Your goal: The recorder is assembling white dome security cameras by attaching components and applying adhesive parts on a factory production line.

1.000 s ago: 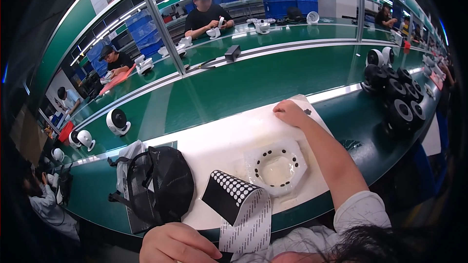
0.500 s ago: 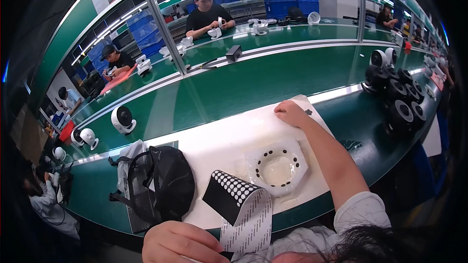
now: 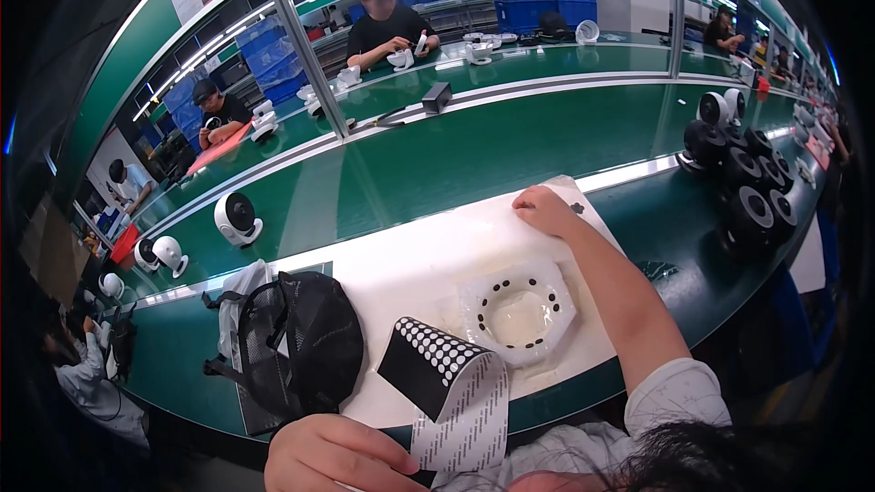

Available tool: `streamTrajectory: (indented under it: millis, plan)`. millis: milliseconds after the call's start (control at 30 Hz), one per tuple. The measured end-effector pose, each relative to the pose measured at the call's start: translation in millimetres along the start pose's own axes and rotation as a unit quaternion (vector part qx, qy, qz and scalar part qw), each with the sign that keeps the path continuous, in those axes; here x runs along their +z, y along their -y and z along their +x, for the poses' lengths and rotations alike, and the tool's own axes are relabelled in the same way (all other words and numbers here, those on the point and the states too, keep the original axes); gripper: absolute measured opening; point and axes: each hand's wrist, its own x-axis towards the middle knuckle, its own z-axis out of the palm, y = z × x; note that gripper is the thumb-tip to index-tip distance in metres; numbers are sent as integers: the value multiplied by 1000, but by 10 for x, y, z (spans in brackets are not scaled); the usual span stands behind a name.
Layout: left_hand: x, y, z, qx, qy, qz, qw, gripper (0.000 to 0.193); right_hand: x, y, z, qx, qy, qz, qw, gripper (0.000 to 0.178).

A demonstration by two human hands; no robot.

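Note:
My left hand (image 3: 342, 454) is at the lower edge, its fingers curled beside a bent sheet (image 3: 427, 366). What those fingers close on is hidden. The sheet is black with rows of white round spots, and its printed white backing (image 3: 463, 428) hangs over the bench edge. On a white board (image 3: 401, 260), my right hand (image 3: 544, 211) rests with bent fingers, their tips turned down and hidden. Small dark pads (image 3: 577, 209) lie beside it. Between the sheet and my right forearm sits a whitish hexagonal piece (image 3: 563, 314) with several black round pads around its middle.
A black mesh bag (image 3: 305, 346) lies left of the board. White-and-black round devices (image 3: 239, 219) stand on the green belt (image 3: 437, 169). More black round units (image 3: 743, 169) are piled at right. A black box (image 3: 437, 97) sits by the far rail; several people work beyond.
The round devices on the belt at left have shifted slightly to the right. My hands stay almost in place. The person across has moved the white part in their hands.

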Motion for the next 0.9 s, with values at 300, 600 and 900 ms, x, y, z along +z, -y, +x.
streamTrajectory:
  millis: [300,600,900]
  plan:
    - [10,-7,16,1,1,6,1000,16,-8,-5,-15,5,7,0,1000,15]
    - [2,-6,28,4,3,13,1000,16,6,-54,8,0,13,-7,1000,16]
    - [17,-21,69,6,6,20,1000,15,-5,-25,-6,-7,8,-7,1000,16]
